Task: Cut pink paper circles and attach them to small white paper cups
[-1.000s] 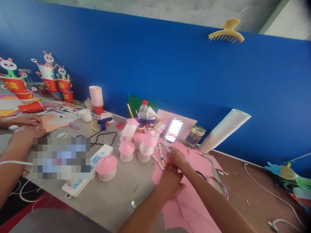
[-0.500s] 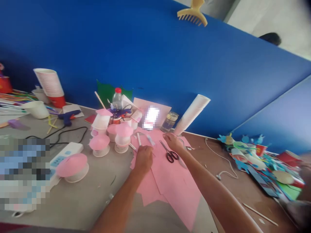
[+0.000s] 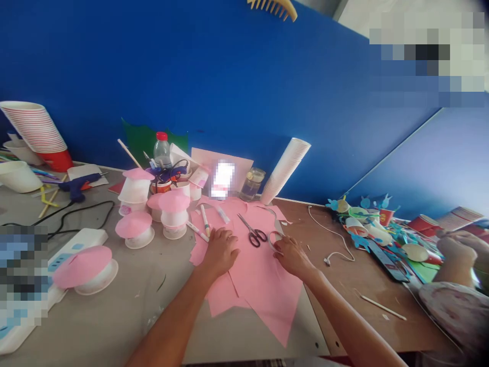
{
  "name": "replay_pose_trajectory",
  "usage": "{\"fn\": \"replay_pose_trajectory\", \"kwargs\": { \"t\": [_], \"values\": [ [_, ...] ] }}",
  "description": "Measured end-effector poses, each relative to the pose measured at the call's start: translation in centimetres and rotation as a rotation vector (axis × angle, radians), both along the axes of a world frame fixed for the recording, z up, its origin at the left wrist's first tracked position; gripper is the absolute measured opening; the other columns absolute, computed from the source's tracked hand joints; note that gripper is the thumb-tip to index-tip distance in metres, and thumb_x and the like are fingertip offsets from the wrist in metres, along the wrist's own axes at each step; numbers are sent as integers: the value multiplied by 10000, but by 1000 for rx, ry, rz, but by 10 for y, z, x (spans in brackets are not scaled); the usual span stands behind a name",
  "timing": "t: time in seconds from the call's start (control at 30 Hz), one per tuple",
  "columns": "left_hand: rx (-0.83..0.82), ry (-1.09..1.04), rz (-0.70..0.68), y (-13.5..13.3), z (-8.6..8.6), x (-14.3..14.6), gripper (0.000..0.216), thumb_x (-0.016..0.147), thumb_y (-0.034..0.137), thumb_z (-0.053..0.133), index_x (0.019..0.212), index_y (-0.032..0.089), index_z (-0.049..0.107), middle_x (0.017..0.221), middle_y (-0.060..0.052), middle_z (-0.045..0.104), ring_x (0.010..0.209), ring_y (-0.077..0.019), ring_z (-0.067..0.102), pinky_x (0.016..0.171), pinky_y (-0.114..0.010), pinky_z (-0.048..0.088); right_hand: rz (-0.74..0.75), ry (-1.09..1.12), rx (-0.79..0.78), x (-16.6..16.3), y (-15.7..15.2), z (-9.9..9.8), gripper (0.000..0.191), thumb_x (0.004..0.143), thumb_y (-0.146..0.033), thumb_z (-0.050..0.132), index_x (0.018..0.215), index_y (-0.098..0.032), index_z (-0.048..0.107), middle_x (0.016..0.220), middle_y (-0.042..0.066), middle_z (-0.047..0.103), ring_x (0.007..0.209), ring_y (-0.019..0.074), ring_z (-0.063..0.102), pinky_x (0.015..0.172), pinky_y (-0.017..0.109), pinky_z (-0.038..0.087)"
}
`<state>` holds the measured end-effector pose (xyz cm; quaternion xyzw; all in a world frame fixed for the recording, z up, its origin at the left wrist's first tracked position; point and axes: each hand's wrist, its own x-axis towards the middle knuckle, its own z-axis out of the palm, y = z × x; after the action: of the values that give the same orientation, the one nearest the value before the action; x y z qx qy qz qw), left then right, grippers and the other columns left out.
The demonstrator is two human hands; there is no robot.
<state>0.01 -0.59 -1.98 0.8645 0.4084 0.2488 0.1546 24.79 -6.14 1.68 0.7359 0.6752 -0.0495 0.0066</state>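
Leftward on the grey desk (image 3: 160,326), we find a white plastic power strip (image 3: 78,248), partly pixelated, and beside it a squat white paper cup (image 3: 100,279) topped by a shallow pink paper cone (image 3: 82,266). Further capped cups (image 3: 174,219) stand clustered toward the back edge. Next, we locate the pink paper sheets (image 3: 263,285): matte, thin, overlapping, jagged at the left and straight-cut at the lower right. They cover the desk's right part, from close to the back edge down to a pointed corner near the front edge. Our left hand (image 3: 221,250) rests palm-down on the sheets, fingers bent, just below two slim, smooth-barrelled markers (image 3: 205,220); we cannot tell whether it grips anything. To its right lie metal scissors (image 3: 249,228), black handles looped, tips toward the back edge. Our right hand (image 3: 294,257) reaches in over the desk's right edge, fingers at a narrow pale ring (image 3: 270,239); we cannot tell whether they close on it. Beyond, the brown desk (image 3: 344,285) carries a slim white rod (image 3: 383,308).
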Motion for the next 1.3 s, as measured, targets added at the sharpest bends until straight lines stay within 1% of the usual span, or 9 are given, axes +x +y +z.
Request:
{"fn": "replay_pose_trajectory", "kwargs": {
  "t": [0.13,0.23,0.33,0.43,0.67,0.87,1.0,1.13,1.3],
  "values": [
    [-19,67,-14,-2,-4,-1,250,771,248,589,1019,215,605,1235,-96,534,1251,-313,359,1076,-580,168,-25,-39,74,-1,-5,6,193,839,-132,474,846,-185,660,960,101,651,964,260,544,803,360,367],
    [-22,48,-10,0,-5,-1,264,774,250,588,1035,212,601,1229,-96,541,1245,-314,365,1067,-572,203,20,-18,239,-6,-13,16,191,878,-167,457,901,-190,645,952,91,650,911,250,536,769,355,364],
    [-17,3,-25,3,-5,-1,212,809,204,515,997,204,614,1162,-85,585,1188,-286,428,1038,-528,283,278,112,385,-25,-24,20,176,892,-178,460,883,-190,635,877,76,637,836,221,523,719,331,378],
    [-57,-121,-4,9,-4,-1,262,843,123,394,960,187,619,1058,-70,640,1075,-217,529,984,-421,387,524,144,385,-50,-32,14,192,880,-136,441,864,-190,625,828,64,614,802,214,503,720,348,401],
    [-166,-287,155,16,4,-7,267,840,130,383,933,190,627,962,-45,693,906,-169,633,825,-307,498,737,138,357,-70,-34,2,299,823,-41,430,850,-258,634,765,66,592,736,230,510,668,389,458],
    [-232,-291,139,13,7,-7,207,824,178,453,932,184,630,966,-57,695,906,-185,640,815,-314,511,682,320,371,-63,-36,-5,321,801,-54,462,999,-264,602,912,83,600,859,257,531,737,427,481],
    [-255,-284,112,11,11,-7,219,829,220,468,975,189,629,1020,-68,683,961,-197,630,863,-337,506,438,562,547,-43,-31,-15,352,831,-139,465,1168,-223,522,1024,108,582,951,253,544,793,420,477],
    [-244,-208,-32,6,22,-10,320,801,313,569,1101,208,605,1193,-84,619,1147,-231,541,989,-378,438,125,719,590,-21,-23,-23,243,838,-215,462,1061,-216,560,872,55,588,858,214,565,776,370,471],
    [-306,-1,-215,0,29,-15,647,700,375,699,1298,256,484,1356,-64,504,1354,-301,298,1069,-460,333,55,745,523,-17,-18,-27,197,831,-207,456,954,-210,610,833,58,621,873,225,557,784,369,456]
  ]
}}
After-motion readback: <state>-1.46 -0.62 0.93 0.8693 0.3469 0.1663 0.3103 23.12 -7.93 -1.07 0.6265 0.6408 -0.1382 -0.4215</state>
